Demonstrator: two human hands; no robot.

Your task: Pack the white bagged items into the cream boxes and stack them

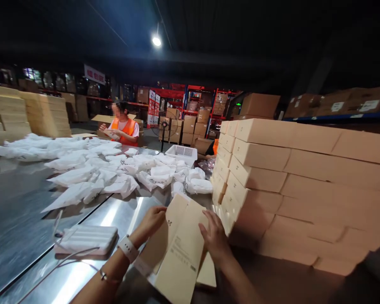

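Note:
A flat tan cardboard carton (180, 245), partly unfolded, is held upright over the near edge of the steel table (25, 211). My left hand (152, 220) grips its left panel and my right hand (213, 238) grips its right side. Close on the right rises a tall stack of closed tan boxes (288, 185). Many white plastic bags (114, 171) lie spread over the table beyond the carton.
A white ribbed power bank (85, 240) with a cable lies at my left. A white mesh basket (182, 153) sits behind the bags. A person in an orange vest (123, 128) works at the far end. More box stacks (25, 114) and warehouse shelving (193, 114) stand behind.

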